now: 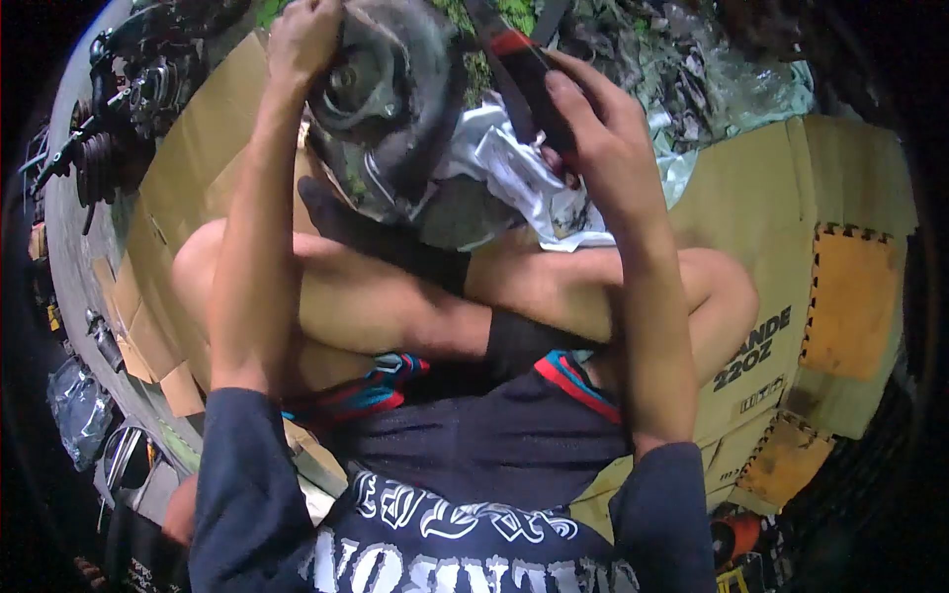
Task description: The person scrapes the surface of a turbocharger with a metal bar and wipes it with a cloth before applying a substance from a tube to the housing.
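Note:
In front of my crossed legs rests a curved, dark grey metal housing [425,89] with a round opening ringed by a lighter metal rim. My left hand [304,42] is closed at its upper left edge; the fingertips are hidden. Held in my right hand [608,128] is a long black handheld tool [534,84] with a red band, pointing up and to the left beside the housing. Its far end is cut off by the frame. Crumpled white plastic [509,163] lies below the tool.
Flattened cardboard [751,198] spreads under and around me. Two orange foam mat pieces [848,301] lie at the right. Dark machine parts [148,89] stand at the upper left. Crumpled plastic sheeting [692,74] covers the upper right. A clear plastic bag [81,400] sits at the left.

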Demonstrator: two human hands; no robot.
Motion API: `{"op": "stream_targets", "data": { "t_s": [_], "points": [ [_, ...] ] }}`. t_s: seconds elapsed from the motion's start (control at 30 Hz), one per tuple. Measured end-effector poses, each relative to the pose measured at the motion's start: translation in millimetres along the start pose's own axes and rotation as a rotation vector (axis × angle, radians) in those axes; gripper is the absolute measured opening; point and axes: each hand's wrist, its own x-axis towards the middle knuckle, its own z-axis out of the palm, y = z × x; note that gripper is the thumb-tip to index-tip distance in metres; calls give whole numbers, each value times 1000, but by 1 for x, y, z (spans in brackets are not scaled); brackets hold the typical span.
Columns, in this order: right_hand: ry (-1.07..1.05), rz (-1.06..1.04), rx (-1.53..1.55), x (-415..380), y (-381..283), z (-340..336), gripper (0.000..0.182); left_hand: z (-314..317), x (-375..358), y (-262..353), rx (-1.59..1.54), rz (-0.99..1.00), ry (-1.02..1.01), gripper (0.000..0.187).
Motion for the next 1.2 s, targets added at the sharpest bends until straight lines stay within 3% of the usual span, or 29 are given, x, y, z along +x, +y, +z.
{"op": "stream_targets", "data": {
  "t_s": [0.03, 0.07, 0.13, 0.17, 0.27, 0.5, 0.93, 1.2],
  "points": [
    [14, -4, 14, -1, 2, -2, 40, 6, -2, -4, -15, -64, -126, 23],
    [25, -5, 27, -4, 4, -4, 41, -18, 2, 23, -294, -275, -103, 20],
    [83, 47, 63, -10, 6, -5, 45, -27, 5, 29, -510, -539, -144, 51],
    [85, 65, 59, -14, 3, -5, 46, -53, 9, 42, -627, -657, -167, 48],
    [72, 89, 86, -16, 1, -4, 46, -38, 2, 37, -566, -507, -82, 46],
    [105, 212, 222, -10, 0, -2, 40, -65, 19, 54, -654, -658, -167, 42],
    [192, 332, 219, -6, 1, -16, 44, -66, 32, 60, -557, -741, -294, 48],
    [212, 256, 154, -3, 8, -12, 41, -71, 40, 63, -595, -749, -321, 50]
  ]
}}
